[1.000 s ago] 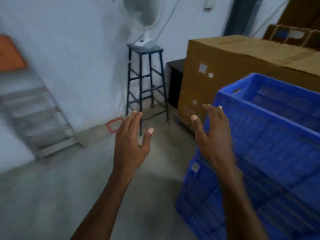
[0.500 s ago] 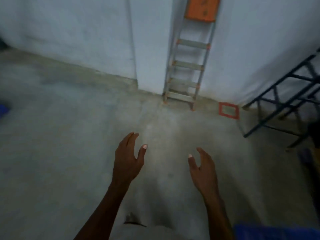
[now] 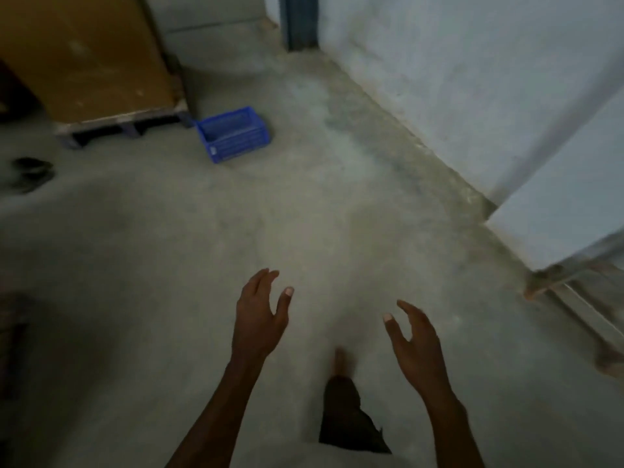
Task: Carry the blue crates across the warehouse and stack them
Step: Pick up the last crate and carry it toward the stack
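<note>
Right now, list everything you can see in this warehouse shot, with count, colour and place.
blue crate: one, blue, on the floor ahead left, beside the pallet corner
cardboard box: one, brown, top left, on a pallet
pallet: one, pale wood, under the box
dark object: one, black, floor at far left, too blurred to identify
wall: white, right side
concrete floor: grey, throughout
left hand: one, fingers relaxed, holds nothing
right hand: one, fingers relaxed, holds nothing
foot: one, bare, bottom centre

Dim, flat indoor light, motion blur throughout, dark shadowy left edge, wide-angle bending toward the borders.
</note>
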Demonstrator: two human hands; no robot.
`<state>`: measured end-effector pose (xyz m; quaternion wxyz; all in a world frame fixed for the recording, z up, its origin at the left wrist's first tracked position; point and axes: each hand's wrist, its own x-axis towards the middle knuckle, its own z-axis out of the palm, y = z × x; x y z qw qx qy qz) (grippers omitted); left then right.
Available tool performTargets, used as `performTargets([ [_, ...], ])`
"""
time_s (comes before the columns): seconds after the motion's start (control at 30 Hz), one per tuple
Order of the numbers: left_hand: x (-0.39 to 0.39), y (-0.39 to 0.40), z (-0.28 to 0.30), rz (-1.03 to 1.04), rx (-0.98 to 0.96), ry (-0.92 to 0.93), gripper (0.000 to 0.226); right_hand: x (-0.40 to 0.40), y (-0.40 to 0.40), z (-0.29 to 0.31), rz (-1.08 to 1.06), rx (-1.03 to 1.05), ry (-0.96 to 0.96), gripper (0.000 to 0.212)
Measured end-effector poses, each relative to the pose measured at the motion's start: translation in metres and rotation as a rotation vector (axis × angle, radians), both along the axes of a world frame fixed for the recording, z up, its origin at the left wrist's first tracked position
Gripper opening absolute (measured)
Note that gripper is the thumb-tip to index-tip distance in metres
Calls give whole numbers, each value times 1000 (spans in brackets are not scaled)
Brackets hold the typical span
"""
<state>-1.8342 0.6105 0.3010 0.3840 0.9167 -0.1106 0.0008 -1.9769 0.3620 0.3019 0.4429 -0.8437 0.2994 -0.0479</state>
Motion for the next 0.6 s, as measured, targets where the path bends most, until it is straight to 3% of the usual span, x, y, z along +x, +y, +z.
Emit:
performTargets([
  [0.17, 114, 1, -13, 107, 29, 26, 62, 163, -17, -15, 161, 28, -32, 53],
  [0.37, 263, -11, -4, 229, 50, 50, 55, 369, -41, -15, 421, 31, 10, 63],
  [0.6, 433, -4, -6, 389, 52, 69, 44, 599, -48, -7, 565, -43, 17, 54],
])
